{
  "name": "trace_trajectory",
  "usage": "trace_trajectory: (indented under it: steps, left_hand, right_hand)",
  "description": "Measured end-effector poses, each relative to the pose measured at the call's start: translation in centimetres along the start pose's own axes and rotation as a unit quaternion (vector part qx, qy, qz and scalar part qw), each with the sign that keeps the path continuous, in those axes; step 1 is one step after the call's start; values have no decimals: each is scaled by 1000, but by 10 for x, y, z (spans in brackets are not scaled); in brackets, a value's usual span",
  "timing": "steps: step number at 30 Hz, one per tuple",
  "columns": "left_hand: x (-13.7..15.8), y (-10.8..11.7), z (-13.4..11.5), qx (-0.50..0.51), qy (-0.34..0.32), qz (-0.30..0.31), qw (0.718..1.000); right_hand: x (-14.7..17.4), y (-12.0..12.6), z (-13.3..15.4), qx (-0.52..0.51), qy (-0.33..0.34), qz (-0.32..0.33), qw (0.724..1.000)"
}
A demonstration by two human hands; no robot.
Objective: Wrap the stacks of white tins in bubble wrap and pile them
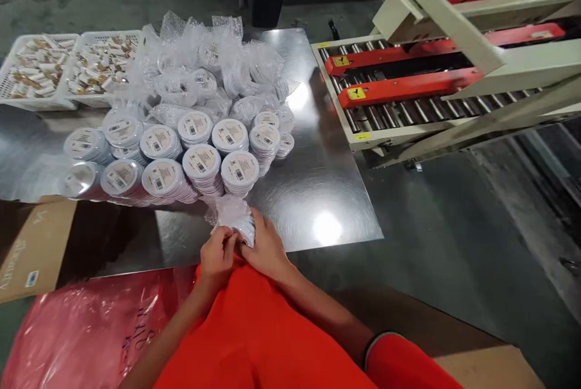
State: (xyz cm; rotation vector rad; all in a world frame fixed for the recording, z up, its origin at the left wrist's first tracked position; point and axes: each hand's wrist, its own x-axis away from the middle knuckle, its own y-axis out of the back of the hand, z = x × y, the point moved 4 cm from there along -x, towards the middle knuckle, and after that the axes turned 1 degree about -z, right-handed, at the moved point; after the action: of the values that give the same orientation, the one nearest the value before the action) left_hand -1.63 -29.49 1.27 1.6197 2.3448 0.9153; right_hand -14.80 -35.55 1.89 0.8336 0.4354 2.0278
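Observation:
At the table's near edge, both hands are on a short stack of round white discs [245, 230] partly covered by clear bubble wrap [230, 210]. My right hand [267, 248] curls around the right side of the stack. On the left, my left hand [218, 254] pinches at the wrap, its fingertips close against the discs. Just beyond stand several stacks of round, flat discs [239, 170] with barcode labels on top. Behind these lie more discs in bubble wrap bundles [181, 83].
Two white plastic baskets [68, 98] of small white and amber pieces sit at the far left of the metal table [336, 183]. A roller conveyor [399, 114] with red rails stands right. A pink plastic bag [91, 328] and cardboard boxes [39, 250] are near me.

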Motion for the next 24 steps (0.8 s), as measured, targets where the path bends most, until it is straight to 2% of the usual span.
trace_trajectory:
  steps: [2,4,7,8,9,10,14,19,21,24]
  left_hand:
    - [0,1,5,34,53,-17,998]
    - [0,4,11,61,103,-44,992]
    - [0,6,18,81,126,-53,987]
    - [0,6,19,89,128,-49,987]
    - [1,6,21,96,131,-46,986]
    - [1,6,23,102,133,-44,985]
    - [3,4,29,146,159,-29,976]
    - [3,3,34,166,172,-19,971]
    - [4,3,34,156,171,-18,973]
    - [5,4,32,134,168,-17,976]
  right_hand:
    - [1,-5,-7,-76,-3,42,996]
    - [2,-13,-17,-222,-21,74,972]
    - [3,-29,-36,-443,-127,95,883]
    - [4,-34,-41,-481,-158,98,857]
    - [4,-37,-44,-497,-173,100,844]
    - [3,-39,-46,-493,-173,99,847]
    - [2,-36,-45,-411,-118,56,902]
    - [9,-36,-41,-406,-104,52,906]
    - [10,-35,-39,-380,-88,53,919]
    - [6,-27,-38,-316,-59,-20,947]
